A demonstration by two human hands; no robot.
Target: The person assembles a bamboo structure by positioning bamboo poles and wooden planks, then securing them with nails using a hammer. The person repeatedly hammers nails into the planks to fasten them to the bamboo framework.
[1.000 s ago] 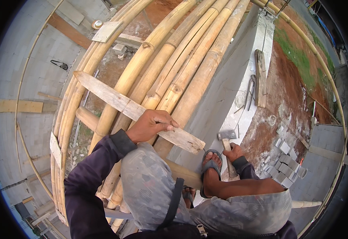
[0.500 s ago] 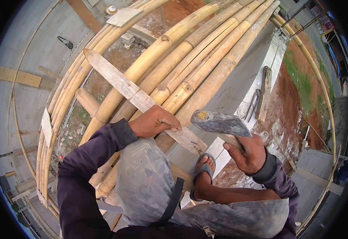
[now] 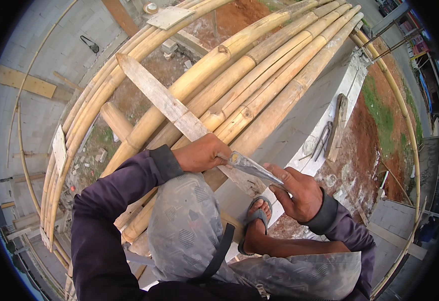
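A narrow, weathered wooden board [image 3: 154, 90] with a pointed far end lies slantwise across several thick bamboo poles [image 3: 229, 93]. My left hand [image 3: 203, 153] rests on the board's near part, thumb and fingers pinched together; whatever is between them is too small or hidden to make out. In my right hand [image 3: 302, 193] is a hammer with a long grey head [image 3: 253, 169]. The head is down at my left fingertips, over the board, and hides the spot beneath. My sandalled foot [image 3: 259, 213] is by the board's near end.
A pale concrete wall top [image 3: 337, 113] runs along the right, bearing a wood offcut [image 3: 337, 128] and bent metal rods [image 3: 322, 140]. Red soil [image 3: 375, 170] lies below on the right. More bamboo poles [image 3: 96, 95] curve along the left, above rubble-strewn ground [image 3: 96, 148].
The hammer has come down and left, from raised above the board to my left fingertips. My right hand moved left with it. My left hand stays on the board.
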